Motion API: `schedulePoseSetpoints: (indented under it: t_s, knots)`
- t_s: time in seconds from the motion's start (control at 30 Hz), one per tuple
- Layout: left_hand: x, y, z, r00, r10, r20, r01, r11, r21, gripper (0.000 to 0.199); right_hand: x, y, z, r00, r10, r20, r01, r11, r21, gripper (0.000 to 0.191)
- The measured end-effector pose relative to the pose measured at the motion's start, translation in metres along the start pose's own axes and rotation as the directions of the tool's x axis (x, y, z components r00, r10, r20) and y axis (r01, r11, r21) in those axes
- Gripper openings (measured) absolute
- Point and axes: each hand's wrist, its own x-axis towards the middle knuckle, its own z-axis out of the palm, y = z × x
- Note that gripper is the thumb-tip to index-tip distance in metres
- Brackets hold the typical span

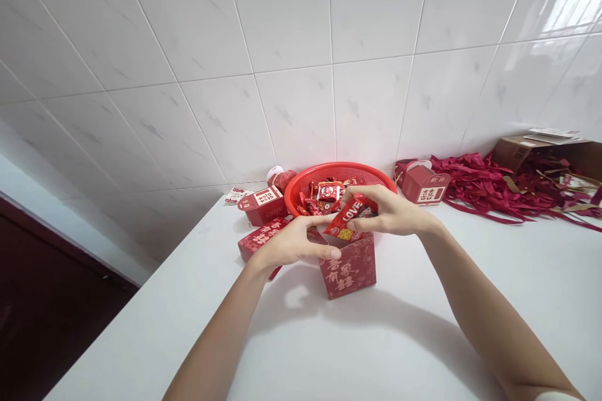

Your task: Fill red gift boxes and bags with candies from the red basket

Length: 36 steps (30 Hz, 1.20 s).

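A dark red gift box (352, 270) with pale lettering stands upright on the white table, its top open. My left hand (294, 243) grips the box at its left side, the thumb on the front face near the rim. Between the thumb and fingers of my right hand (390, 210) is a red candy packet (355, 216) marked "LOVE". The packet is tilted, its lower end at the mouth of the box. Just behind stands a red plastic basket (386, 179) with wrapped sweets (328, 191) in it. The inside of the box is mostly hidden.
Left of the basket lie more red boxes (263, 205) and a round red item (282, 180). To the right are another red box (426, 185), a heap of dark red ribbons (480, 178) and an open cardboard box (517, 145). A tiled wall (291, 106) closes off the back.
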Motion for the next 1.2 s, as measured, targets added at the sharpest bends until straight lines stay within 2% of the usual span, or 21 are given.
schedulePoseSetpoints:
  t_s: [0.17,0.27,0.4,0.47,0.57,0.63,0.73,0.83,0.9,0.97,1.03,1.13,1.2]
  knots:
    - [0.000,0.003,0.000,0.999,-0.017,0.027,0.016,1.000,0.016,0.063,0.001,0.004,0.001,0.963,0.111,0.247,-0.061,0.977,-0.202,0.003]
    - [-0.001,0.003,-0.002,0.997,-0.063,0.040,0.060,0.997,0.056,0.072,0.001,0.004,0.002,0.936,0.165,0.311,-0.113,0.977,-0.179,0.014]
    - [0.000,0.000,-0.004,0.995,-0.088,0.038,0.083,0.989,0.124,0.074,-0.001,0.002,-0.001,0.965,0.093,0.245,-0.080,0.995,-0.060,0.018]
    - [0.001,-0.003,-0.004,0.997,-0.076,0.033,0.070,0.985,0.156,0.067,-0.002,0.001,-0.004,0.978,0.075,0.196,-0.066,0.997,-0.048,0.019]
    - [0.001,-0.005,-0.002,0.999,0.039,0.010,-0.040,0.969,0.242,0.041,-0.004,0.000,-0.009,0.993,0.077,0.088,-0.074,0.997,-0.035,0.021]
    - [0.001,-0.004,0.001,0.992,0.126,-0.004,-0.117,0.933,0.340,0.033,-0.005,-0.001,-0.012,0.997,0.073,0.001,-0.073,0.996,-0.060,0.022]
    - [0.000,-0.003,0.006,0.987,0.158,0.013,-0.147,0.880,0.452,0.049,-0.008,0.000,-0.017,0.996,0.085,-0.021,-0.087,0.990,-0.107,0.029]
    - [0.002,-0.005,0.007,0.987,0.161,-0.027,-0.126,0.853,0.507,0.067,-0.009,0.001,-0.020,0.987,0.145,0.064,-0.133,0.978,-0.162,0.035]
    - [0.005,-0.008,0.007,0.974,0.212,-0.083,-0.137,0.838,0.529,0.059,-0.009,0.002,-0.020,0.977,0.180,0.119,-0.153,0.967,-0.203,0.036]
    - [0.008,-0.011,0.006,0.959,0.263,-0.106,-0.165,0.821,0.547,0.038,-0.008,0.005,-0.017,0.964,0.208,0.163,-0.164,0.955,-0.247,0.037]
    - [0.010,-0.013,0.006,0.952,0.293,-0.090,-0.194,0.804,0.562,0.022,-0.007,0.008,-0.013,0.943,0.246,0.225,-0.174,0.939,-0.298,0.039]
    - [0.010,-0.013,0.006,0.953,0.299,-0.051,-0.218,0.791,0.571,0.012,-0.004,0.011,-0.007,0.886,0.319,0.337,-0.181,0.906,-0.382,0.027]
    - [0.010,-0.014,0.006,0.958,0.286,-0.030,-0.221,0.797,0.563,0.006,-0.003,0.013,-0.003,0.863,0.359,0.356,-0.189,0.882,-0.431,0.021]
